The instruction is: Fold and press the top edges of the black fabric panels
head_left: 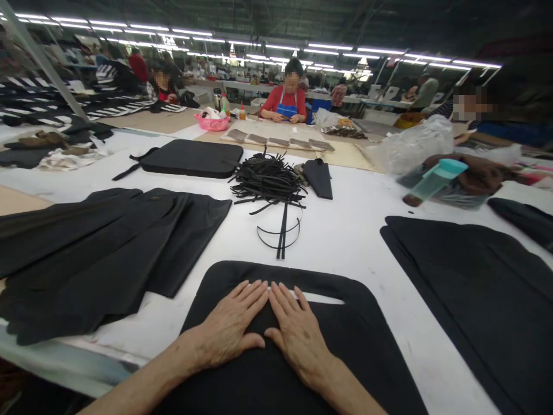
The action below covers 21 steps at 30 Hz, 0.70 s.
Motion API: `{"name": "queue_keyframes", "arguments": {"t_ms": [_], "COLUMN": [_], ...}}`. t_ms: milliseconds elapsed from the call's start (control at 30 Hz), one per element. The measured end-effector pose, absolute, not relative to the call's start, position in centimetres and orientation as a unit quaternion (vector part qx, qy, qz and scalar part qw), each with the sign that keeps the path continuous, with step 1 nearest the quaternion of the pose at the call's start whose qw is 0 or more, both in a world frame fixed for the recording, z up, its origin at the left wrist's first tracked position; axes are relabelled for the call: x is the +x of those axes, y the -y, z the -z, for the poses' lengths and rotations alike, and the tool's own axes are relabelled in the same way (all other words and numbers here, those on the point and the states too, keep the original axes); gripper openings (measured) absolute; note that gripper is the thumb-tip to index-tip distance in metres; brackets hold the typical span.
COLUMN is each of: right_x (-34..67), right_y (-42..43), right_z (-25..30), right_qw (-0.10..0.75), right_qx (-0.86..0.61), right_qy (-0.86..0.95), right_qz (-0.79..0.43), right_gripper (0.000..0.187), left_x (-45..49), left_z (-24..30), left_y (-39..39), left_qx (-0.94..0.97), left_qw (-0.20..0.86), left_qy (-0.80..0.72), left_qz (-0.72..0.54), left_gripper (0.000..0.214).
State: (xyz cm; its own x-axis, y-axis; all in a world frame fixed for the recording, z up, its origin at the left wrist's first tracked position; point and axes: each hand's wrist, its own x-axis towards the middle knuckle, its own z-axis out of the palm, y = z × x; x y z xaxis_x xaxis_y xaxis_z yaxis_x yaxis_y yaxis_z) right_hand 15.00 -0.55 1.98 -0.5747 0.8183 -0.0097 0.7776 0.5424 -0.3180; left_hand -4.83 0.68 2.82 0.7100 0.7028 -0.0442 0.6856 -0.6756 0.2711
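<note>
A large black fabric panel (354, 351) with rounded corners lies flat on the white table right in front of me. Near its far edge runs a long narrow slot (322, 298), through which white shows. My left hand (233, 323) rests flat on the panel, fingertips at the left part of the slot. Beside it, my right hand (298, 331) is pressed flat too, fingertips on the slot's middle. Both hands have their fingers stretched out and hold nothing. Their index fingertips almost meet, and parts of the slot are hidden under them.
Black panels spread at left (108, 248); a black stack (470, 288) lies at right. Beyond are loose black strips (268, 178), a thick black pile (194, 157), a turquoise-lidded bottle (436, 180) and a pink basket (211, 122). A person in red (283, 104) sits opposite.
</note>
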Motion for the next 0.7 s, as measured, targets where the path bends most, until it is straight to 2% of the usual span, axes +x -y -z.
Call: {"name": "queue_keyframes", "arguments": {"t_ms": [233, 433, 700], "right_x": [17.2, 22.5, 26.8], "right_y": [0.4, 1.1, 1.8], "right_z": [-2.9, -2.7, -2.0], "right_qw": [0.054, 0.014, 0.001], "right_qx": [-0.465, -0.508, -0.559], "right_qy": [0.870, 0.856, 0.828], "right_qz": [-0.157, -0.099, -0.041], "right_gripper": [0.066, 0.068, 0.069], "left_x": [-5.1, -5.0, -5.0], "left_z": [-2.4, -2.6, -2.4], "left_y": [-0.8, -0.8, -0.8], "left_qx": [0.917, 0.918, 0.916], "left_qw": [0.127, 0.120, 0.125], "left_qy": [-0.378, -0.379, -0.382], "left_qz": [-0.014, 0.002, 0.011], "left_gripper": [0.074, 0.074, 0.074]}}
